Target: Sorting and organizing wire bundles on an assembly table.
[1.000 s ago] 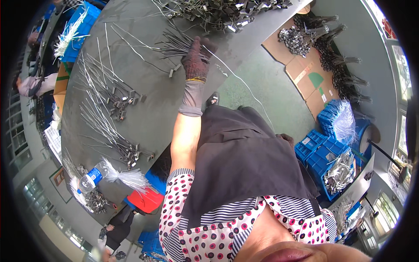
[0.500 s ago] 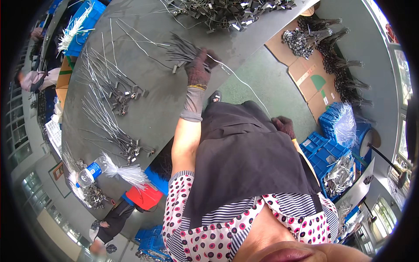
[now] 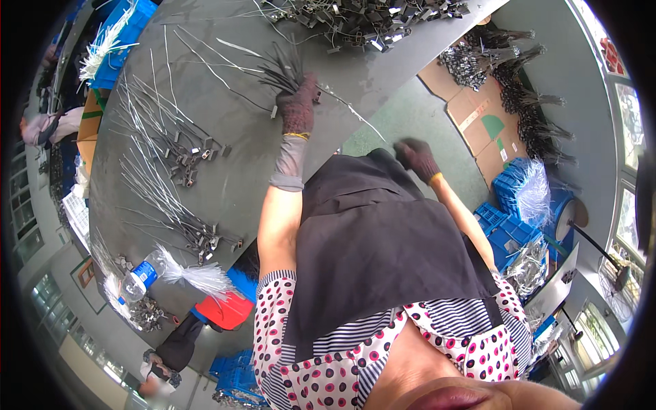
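Gloved fingers of the left hand [image 3: 296,113] are closed around a bundle of dark strands [image 3: 280,74], whose loose ends fan out above the tabletop [image 3: 239,164]. From beside these fingers a thin white strand [image 3: 352,109] runs slantwise past the tabletop's edge, its far end just beside the right hand [image 3: 417,158]. That gloved hand is blurred, in front of the dark apron [image 3: 389,239] and over the green floor [image 3: 384,113]; whether its fingers grip anything, I cannot tell. Near the left hand, a few long strands lie loose; farther left are two spread groups of strands with dark end pieces [image 3: 188,160]. Beyond the bundle sits a heap of dark connectors [image 3: 369,20]. A cardboard sheet [image 3: 471,113] on the floor carries more bundles [image 3: 478,61].
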Available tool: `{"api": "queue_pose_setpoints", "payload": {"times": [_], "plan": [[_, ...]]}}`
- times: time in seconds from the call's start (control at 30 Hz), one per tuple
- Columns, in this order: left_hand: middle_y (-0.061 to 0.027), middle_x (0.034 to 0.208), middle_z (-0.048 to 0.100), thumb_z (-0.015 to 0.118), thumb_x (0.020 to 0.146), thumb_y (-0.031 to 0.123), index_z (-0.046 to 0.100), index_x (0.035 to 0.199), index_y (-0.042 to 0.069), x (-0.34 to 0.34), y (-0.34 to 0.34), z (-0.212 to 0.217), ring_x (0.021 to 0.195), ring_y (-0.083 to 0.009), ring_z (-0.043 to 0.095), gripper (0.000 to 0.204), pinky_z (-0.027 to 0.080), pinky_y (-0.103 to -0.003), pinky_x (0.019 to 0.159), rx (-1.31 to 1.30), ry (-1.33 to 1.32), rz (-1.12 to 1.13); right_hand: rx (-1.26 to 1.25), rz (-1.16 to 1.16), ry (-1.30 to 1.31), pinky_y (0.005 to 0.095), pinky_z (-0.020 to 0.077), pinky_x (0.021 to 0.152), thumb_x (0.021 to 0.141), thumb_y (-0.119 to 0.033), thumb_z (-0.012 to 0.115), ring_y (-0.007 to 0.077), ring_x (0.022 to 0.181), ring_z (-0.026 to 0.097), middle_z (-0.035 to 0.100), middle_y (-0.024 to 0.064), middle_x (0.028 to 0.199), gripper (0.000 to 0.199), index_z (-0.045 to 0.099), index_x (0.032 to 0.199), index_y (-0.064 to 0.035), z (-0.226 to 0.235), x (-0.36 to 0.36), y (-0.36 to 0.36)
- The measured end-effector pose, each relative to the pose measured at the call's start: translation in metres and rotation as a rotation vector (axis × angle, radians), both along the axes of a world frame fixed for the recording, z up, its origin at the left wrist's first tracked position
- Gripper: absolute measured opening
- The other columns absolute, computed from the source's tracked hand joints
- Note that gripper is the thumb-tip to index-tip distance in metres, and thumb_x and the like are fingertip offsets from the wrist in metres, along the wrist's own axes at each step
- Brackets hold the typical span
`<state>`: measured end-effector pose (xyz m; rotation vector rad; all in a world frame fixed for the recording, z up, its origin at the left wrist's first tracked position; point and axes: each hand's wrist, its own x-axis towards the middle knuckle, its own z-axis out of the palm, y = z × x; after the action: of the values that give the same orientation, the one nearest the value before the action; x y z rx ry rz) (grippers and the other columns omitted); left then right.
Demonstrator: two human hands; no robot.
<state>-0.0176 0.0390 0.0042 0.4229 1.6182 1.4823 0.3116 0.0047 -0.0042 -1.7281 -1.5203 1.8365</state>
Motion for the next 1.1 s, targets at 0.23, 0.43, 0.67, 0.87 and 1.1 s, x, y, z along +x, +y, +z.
{"api": "queue_pose_setpoints", "payload": {"times": [0.23, 0.43, 0.67, 0.87, 1.1], "plan": [[0.0, 0.075, 0.067, 0.081, 0.081, 0.035, 0.072, 0.079, 0.004, 0.042, 0.0, 0.054, 0.064, -0.0079, 0.057, 0.032, 0.045, -0.026, 0.061, -0.177, 0.005, -0.068, 0.093, -0.113, 0.221, 0.0336, 0.0536, 0.062, 0.098, -0.049, 0.047, 0.0225, 0.075, 0.067, 0.07, 0.0139, 0.091, 0.056, 0.061, 0.114, 0.0025, 0.055, -0.162, 0.093], [-0.0055, 0.077, 0.07, 0.079, 0.082, 0.03, 0.073, 0.086, 0.0, -0.026, 0.003, 0.017, 0.07, -0.0139, 0.065, 0.03, 0.05, -0.03, 0.067, -0.112, 0.148, -0.045, 0.759, 0.226, -0.34, 0.0497, 0.0482, 0.088, 0.093, -0.041, 0.057, 0.0368, 0.107, 0.061, 0.061, 0.0207, 0.124, 0.05, 0.057, 0.124, -0.0026, 0.061, -0.212, 0.141], [-0.01, 0.078, 0.071, 0.076, 0.083, 0.036, 0.071, 0.093, -0.003, -0.06, -0.019, 0.016, 0.065, -0.0202, 0.067, 0.041, 0.052, -0.034, 0.066, -0.396, 0.466, -0.016, 1.28, 0.322, -0.917, 0.067, 0.0349, 0.097, 0.081, -0.024, 0.058, 0.0439, 0.124, 0.048, 0.054, 0.0245, 0.131, 0.048, 0.058, 0.123, -0.0022, 0.027, -0.209, 0.191], [-0.0063, 0.075, 0.07, 0.078, 0.084, 0.023, 0.073, 0.092, 0.002, -0.016, -0.03, 0.027, 0.06, -0.012, 0.063, 0.023, 0.047, -0.026, 0.052, -0.259, 0.088, -0.009, 1.021, 0.509, -0.753, 0.0548, 0.0491, 0.076, 0.077, -0.027, 0.061, 0.0414, 0.098, 0.064, 0.066, 0.0258, 0.098, 0.03, 0.07, 0.09, -0.0009, 0.015, -0.2, 0.2], [-0.0014, 0.065, 0.065, 0.074, 0.086, 0.033, 0.073, 0.092, 0.003, 0.045, -0.028, 0.022, 0.056, -0.0115, 0.063, 0.03, 0.043, -0.024, 0.05, -0.242, -0.079, -0.176, 1.001, 0.383, -0.204, 0.0413, 0.0513, 0.068, 0.084, -0.022, 0.069, 0.0298, 0.08, 0.067, 0.069, 0.0174, 0.089, 0.018, 0.068, 0.09, -0.0049, 0.055, -0.119, 0.12]]}}
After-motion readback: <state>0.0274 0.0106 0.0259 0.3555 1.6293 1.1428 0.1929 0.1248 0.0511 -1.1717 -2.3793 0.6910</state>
